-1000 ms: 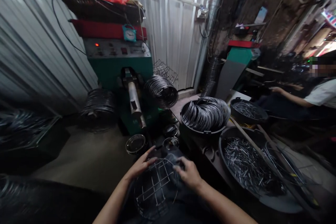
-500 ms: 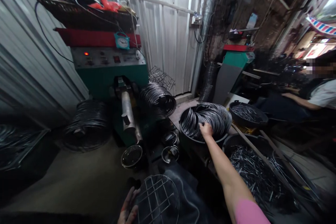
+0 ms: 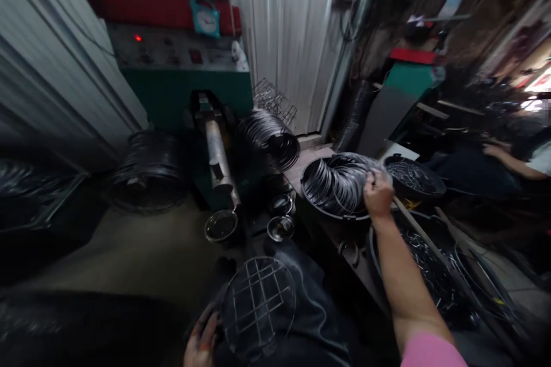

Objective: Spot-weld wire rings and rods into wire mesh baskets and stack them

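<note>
A round wire grid [image 3: 258, 298] lies over dark cloth on my lap. Beside its left rim is my left hand [image 3: 201, 339], fingers stretched out and close to the wire; whether they touch it I cannot tell. My right hand [image 3: 379, 192] reaches out to a black basin [image 3: 307, 198] full of stacked metal wire rings [image 3: 340, 180]. Its fingers are curled around the right end of the rings, and the grip is partly hidden.
In front stands a green machine [image 3: 185, 89] with a metal arm [image 3: 217, 155] and small round dishes [image 3: 221, 225] below. A coil of rings [image 3: 273, 135] hangs beside it. To the right are a bin of metal pieces [image 3: 430, 258], another basin [image 3: 415, 178] and a seated person [image 3: 512, 163].
My right hand has moved from the left part of the rings to their right end. My left hand remains by the grid, its fingers closer together. The view has tipped down.
</note>
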Demonstrator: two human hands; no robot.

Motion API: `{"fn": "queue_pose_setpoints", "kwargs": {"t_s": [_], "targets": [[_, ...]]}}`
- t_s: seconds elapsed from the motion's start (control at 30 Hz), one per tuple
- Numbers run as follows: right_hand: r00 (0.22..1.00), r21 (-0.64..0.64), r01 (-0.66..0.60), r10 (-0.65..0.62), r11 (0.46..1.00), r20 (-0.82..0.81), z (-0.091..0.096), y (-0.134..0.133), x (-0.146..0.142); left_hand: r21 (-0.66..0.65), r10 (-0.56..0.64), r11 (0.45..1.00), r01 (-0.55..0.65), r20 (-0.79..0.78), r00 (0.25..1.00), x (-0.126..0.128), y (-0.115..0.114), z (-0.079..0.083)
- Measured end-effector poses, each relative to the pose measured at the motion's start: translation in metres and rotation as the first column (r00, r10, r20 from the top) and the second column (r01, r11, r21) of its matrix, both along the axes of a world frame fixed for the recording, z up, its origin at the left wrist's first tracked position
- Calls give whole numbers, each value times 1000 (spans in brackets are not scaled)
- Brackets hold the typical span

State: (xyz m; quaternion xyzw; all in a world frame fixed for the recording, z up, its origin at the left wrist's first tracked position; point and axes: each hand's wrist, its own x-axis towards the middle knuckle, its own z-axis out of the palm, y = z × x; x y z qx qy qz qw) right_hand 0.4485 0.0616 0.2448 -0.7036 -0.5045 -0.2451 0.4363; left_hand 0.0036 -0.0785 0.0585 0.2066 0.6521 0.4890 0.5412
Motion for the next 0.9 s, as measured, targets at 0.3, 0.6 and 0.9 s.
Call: {"fn": "queue_pose_setpoints", "kwargs": {"t_s": [0.3,0.6,0.9], "targets": [[586,-116,-573,306,811,-750,-69,-88,-159,139,60,985,-101,272,961,23,-9,8],[456,-235,-732,203,639,-866,-167,-105,-197,95,51,992,-78,261,964,14,-4,3],[448,-245,-793,261,558,-855,-170,-105,-196,97,-195,974,203,-92,977,7,9,-13]]}}
